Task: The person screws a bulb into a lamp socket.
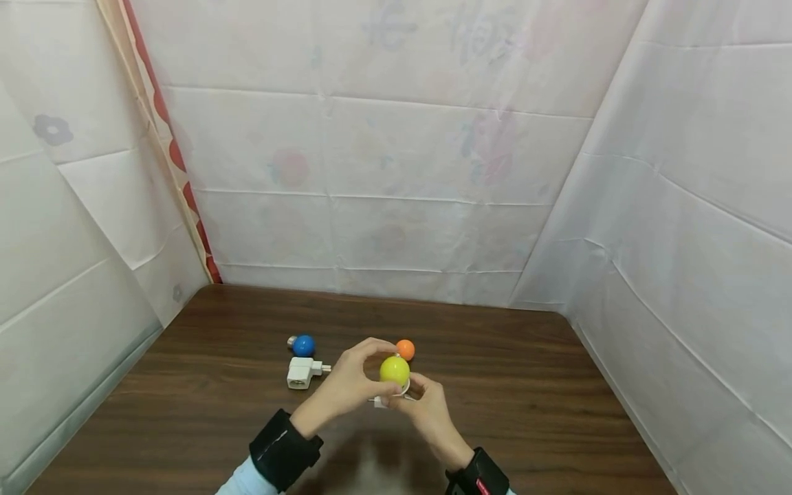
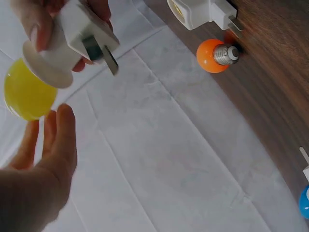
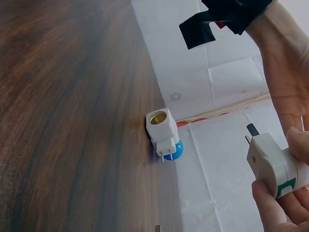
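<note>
Over the table, my left hand (image 1: 349,381) has its thumb and fingers about a yellow light bulb (image 1: 394,370). The bulb sits in the round collar of a white plug-in lamp socket (image 2: 79,41). My right hand (image 1: 430,411) grips that socket, its flat prongs pointing away from the bulb in the left wrist view. The right wrist view shows the right fingers (image 3: 268,205) round the white plug body (image 3: 270,162), with the bulb out of frame. In the left wrist view the left fingertips (image 2: 65,116) are right at the bulb's surface.
An orange bulb (image 1: 405,349) with a metal screw base lies behind the hands. To the left, a blue bulb (image 1: 304,346) lies beside a white plug-in socket (image 1: 300,373). Another white socket (image 2: 198,12) is on the wooden table (image 1: 526,399). White sheets (image 1: 383,234) enclose the table.
</note>
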A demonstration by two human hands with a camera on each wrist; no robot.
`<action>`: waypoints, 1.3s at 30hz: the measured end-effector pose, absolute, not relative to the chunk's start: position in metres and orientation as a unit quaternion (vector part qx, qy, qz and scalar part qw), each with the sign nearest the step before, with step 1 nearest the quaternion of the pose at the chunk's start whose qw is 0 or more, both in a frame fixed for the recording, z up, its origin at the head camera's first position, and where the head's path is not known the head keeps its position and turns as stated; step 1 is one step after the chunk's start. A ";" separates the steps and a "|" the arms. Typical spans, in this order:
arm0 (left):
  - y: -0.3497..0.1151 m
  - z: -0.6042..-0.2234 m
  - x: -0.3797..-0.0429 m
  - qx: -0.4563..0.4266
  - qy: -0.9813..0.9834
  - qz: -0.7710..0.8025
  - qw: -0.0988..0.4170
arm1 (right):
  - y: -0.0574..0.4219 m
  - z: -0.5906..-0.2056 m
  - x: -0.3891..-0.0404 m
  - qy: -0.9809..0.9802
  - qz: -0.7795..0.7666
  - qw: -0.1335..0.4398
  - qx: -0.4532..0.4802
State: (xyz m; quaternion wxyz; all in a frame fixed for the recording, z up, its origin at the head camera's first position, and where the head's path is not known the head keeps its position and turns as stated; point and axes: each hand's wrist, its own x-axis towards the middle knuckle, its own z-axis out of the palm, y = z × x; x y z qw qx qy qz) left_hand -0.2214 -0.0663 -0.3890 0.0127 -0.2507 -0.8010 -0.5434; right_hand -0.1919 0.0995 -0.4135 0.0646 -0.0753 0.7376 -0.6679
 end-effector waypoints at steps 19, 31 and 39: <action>-0.048 -0.395 -0.220 -0.199 -0.844 -0.487 0.101 | 0.107 -0.427 -0.209 0.751 -0.654 0.033 -0.086; -0.054 -0.396 -0.233 -0.295 -0.827 -0.477 0.043 | 0.110 -0.418 -0.206 0.755 -0.645 0.045 -0.113; -0.060 -0.391 -0.245 -0.363 -0.792 -0.487 -0.058 | 0.116 -0.428 -0.215 0.742 -0.655 0.051 -0.134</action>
